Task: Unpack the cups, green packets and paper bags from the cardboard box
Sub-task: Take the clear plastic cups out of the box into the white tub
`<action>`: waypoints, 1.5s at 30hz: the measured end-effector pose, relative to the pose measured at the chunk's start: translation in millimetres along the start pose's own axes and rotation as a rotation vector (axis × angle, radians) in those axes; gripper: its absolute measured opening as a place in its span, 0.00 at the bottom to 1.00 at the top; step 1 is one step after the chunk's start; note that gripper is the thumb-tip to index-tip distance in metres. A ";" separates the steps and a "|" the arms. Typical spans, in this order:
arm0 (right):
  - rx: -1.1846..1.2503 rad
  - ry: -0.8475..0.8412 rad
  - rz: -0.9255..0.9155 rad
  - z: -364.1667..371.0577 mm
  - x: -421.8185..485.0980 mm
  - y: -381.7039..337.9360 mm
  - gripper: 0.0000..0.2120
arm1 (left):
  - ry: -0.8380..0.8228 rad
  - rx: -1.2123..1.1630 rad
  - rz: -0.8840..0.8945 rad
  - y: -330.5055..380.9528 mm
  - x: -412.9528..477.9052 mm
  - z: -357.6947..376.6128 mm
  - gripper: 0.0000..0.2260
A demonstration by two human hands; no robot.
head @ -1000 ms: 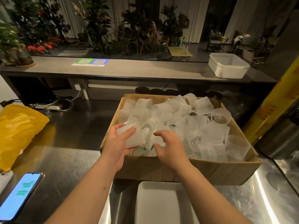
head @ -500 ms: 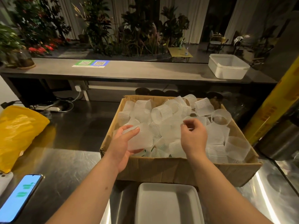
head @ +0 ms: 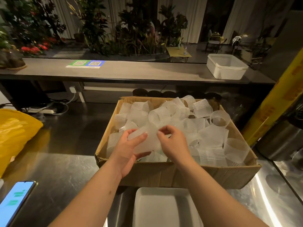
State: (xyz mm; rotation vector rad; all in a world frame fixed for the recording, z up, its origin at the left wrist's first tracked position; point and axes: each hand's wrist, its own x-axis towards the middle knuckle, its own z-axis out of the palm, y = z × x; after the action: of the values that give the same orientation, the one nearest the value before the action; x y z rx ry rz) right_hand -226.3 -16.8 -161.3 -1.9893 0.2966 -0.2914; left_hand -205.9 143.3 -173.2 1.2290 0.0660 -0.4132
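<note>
Your left hand (head: 127,149) grips a translucent plastic cup (head: 144,143) over the near left part of the cardboard box (head: 164,174). The thumb lies over the top of it and the fingers (head: 142,155) are curled underneath. The cup lies on its side, with its long axis running roughly left to right across the box. It is too blurred to tell which end is the mouth.

Your right hand (head: 173,141) meets the cup at its right end, where the thumb and forefinger are drawn together in a narrow pinch on the cup's edge. The other fingers of that hand are curled loosely behind.

The box is open at the top and stands on the steel bench (head: 57,169), right of the middle. It is heaped with ribbed cups (head: 201,108) of the same kind. They lie every way, some on their sides with open mouths turned up or towards you, and several rise above the far rim.

A white tray (head: 164,207) sits at the near edge of the bench, just in front of the box's front wall. A lit phone (head: 14,200) lies at the near left corner. A yellow plastic bag (head: 14,131) slumps at the left edge, well apart from the box. Beyond the bench, a white tub (head: 226,68) stands at the right end of a long grey counter (head: 131,71).
</note>
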 end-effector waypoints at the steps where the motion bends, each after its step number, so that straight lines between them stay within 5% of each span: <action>1: 0.023 0.032 -0.016 -2.3 5.6 -3.0 0.05 | 0.013 -0.058 0.002 -0.3 0.8 -1.9 0.28; 4: 0.006 0.146 -0.026 -11.1 30.5 -9.4 0.13 | 0.054 -0.133 0.027 -2.5 1.3 -4.6 0.29; 10: -0.122 0.037 0.068 2.1 71.8 -19.4 0.29 | 0.093 -0.096 0.058 -2.5 -0.1 -0.2 0.30; 13: 0.040 0.023 0.085 6.1 68.8 -20.6 0.25 | 0.113 -0.124 0.067 -2.7 -0.5 0.3 0.29; 18: 0.008 -0.056 -0.169 -5.2 36.3 -15.3 0.04 | 0.181 -0.108 0.115 -3.9 2.5 2.9 0.23; 22: -0.186 -0.220 -0.265 -13.9 5.9 -9.9 0.04 | 0.169 -0.066 0.133 -6.5 3.4 3.9 0.24; 29: -0.073 -0.336 -0.249 -18.4 -11.5 -3.9 0.04 | 0.089 0.030 0.123 -8.1 1.3 1.2 0.28; 32: -0.144 -0.452 -0.288 -18.1 -15.8 2.0 0.18 | 0.074 0.077 0.132 -9.1 -0.6 2.7 0.28; 35: -0.133 -0.005 -0.232 -27.9 -6.8 12.3 0.18 | 0.077 0.049 0.122 -8.3 -0.3 2.5 0.29; 37: -0.331 0.232 -0.089 -42.2 8.5 21.6 0.19 | 0.068 0.020 0.107 -7.4 0.6 1.6 0.28; 40: -0.669 0.163 0.059 -56.6 24.2 35.0 0.18 | 0.051 0.007 0.091 -6.1 1.1 1.0 0.28; 45: -0.265 0.175 -0.152 -50.6 10.8 33.0 0.04 | 0.048 0.009 0.080 -8.4 3.6 -2.7 0.28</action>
State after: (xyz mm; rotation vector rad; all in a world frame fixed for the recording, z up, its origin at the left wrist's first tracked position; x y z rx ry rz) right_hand -235.7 -76.9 -169.4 -2.2571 0.3081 -0.5495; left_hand -204.9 142.5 -182.7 1.2465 0.0554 -0.3150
